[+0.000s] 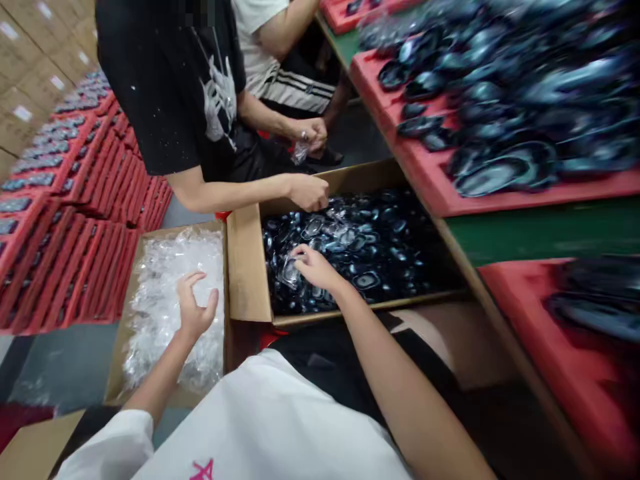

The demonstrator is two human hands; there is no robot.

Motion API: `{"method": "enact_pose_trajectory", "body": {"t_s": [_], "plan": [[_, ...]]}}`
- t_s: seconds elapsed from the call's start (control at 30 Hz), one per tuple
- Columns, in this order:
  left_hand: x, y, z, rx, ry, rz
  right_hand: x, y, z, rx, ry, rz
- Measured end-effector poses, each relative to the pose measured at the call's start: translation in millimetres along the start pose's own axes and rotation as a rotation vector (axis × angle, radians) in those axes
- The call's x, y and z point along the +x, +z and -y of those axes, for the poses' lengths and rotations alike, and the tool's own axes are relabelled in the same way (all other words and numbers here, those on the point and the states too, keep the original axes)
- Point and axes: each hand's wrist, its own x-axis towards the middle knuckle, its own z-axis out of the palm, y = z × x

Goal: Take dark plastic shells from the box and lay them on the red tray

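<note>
Right hand [313, 265] pinches a bagged dark piece [291, 271] at the box's [247, 267] near-left corner — left hand [195, 308], fingers spread, hovers over the clear bags [165, 293].

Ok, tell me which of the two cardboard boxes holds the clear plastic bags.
The left box, under the left hand. The box the right hand reaches into holds dark glossy pieces instead.

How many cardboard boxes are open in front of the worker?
2: one box of clear bags under the left hand, one box of dark parts under the right hand. Others may be hidden.
</note>
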Motion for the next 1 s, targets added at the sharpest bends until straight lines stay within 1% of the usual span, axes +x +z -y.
{"method": "enact_pose_trajectory", "body": {"t_s": [0.1, 0.13, 0.2, 0.23, 0.27, 0.3, 0.33, 0.37, 0.4, 0.47, 0.53, 0.6, 0.67, 0.7, 0.73, 0.77, 0.83, 0.87, 0.9, 0.93, 1.0], "plan": [[32.4, 57.8, -50.2, -0.270, -0.062, 0.225, -26.3, -26.5, 9.8, 0.026, -0.051, -0.007], [41.1, 76.8, -65.3, -0.366, -0.108, 0.315, -34.5, -32.8, 12.0, 0.030, -0.073, -0.019], [53.6, 114.6, -89.7, -0.560, -0.265, 0.563, -48.7, -41.0, 13.6, 0.026, -0.123, -0.039], [57.0, 132.8, -98.7, -0.665, -0.336, 0.667, -54.5, -43.4, 13.0, 0.038, -0.157, -0.088], [58.6, 149.9, -105.5, -0.765, -0.392, 0.734, -59.3, -45.2, 11.6, 0.049, -0.197, -0.170], [58.8, 165.3, -110.4, -0.850, -0.438, 0.760, -63.1, -46.6, 9.7, 0.040, -0.240, -0.272], [57.8, 178.6, -113.6, -0.915, -0.478, 0.750, -66.2, -48.1, 7.5, -0.005, -0.278, -0.366], [56.1, 189.2, -115.4, -0.956, -0.512, 0.718, -68.6, -49.6, 5.4, -0.088, -0.307, -0.430], [54.3, 197.2, -116.2, -0.977, -0.534, 0.678, -70.4, -51.3, 3.5, -0.192, -0.329, -0.457], [51.3, 205.5, -116.2, -0.994, -0.548, 0.615, -72.1, -55.0, 1.5, -0.367, -0.366, -0.437], [50.1, 206.8, -116.1, -1.019, -0.558, 0.595, -71.1, -58.1, 1.6, -0.392, -0.404, -0.446], [49.9, 205.4, -116.9, -1.062, -0.609, 0.598, -67.8, -60.3, 3.0, -0.329, -0.409, -0.525], [49.8, 204.7, -118.2, -1.086, -0.681, 0.614, -64.2, -61.5, 4.7, -0.294, -0.403, -0.635], [49.8, 205.0, -118.6, -1.081, -0.713, 0.605, -63.0, -61.8, 5.4, -0.300, -0.414, -0.684], [49.8, 205.7, -118.7, -1.066, -0.741, 0.578, -62.4, -62.1, 6.0, -0.324, -0.439, -0.707], [49.9, 206.5, -118.3, -1.045, -0.762, 0.547, -62.5, -62.1, 6.4, -0.364, -0.476, -0.691], [51.1, 208.1, -116.5, -1.008, -0.797, 0.490, -64.4, -61.8, 6.5, -0.464, -0.541, -0.578], [52.0, 208.6, -115.4, -0.997, -0.814, 0.473, -65.7, -61.3, 6.2, -0.514, -0.550, -0.524], [53.0, 208.9, -114.6, -0.989, -0.828, 0.459, -66.9, -60.4, 5.7, -0.553, -0.547, -0.497], [54.1, 209.1, -114.0, -0.984, -0.835, 0.449, -67.8, -59.4, 5.0, -0.580, -0.540, -0.505], [55.8, 209.4, -114.0, -0.980, -0.833, 0.435, -67.7, -57.0, 3.1, -0.607, -0.547, -0.576]]}}
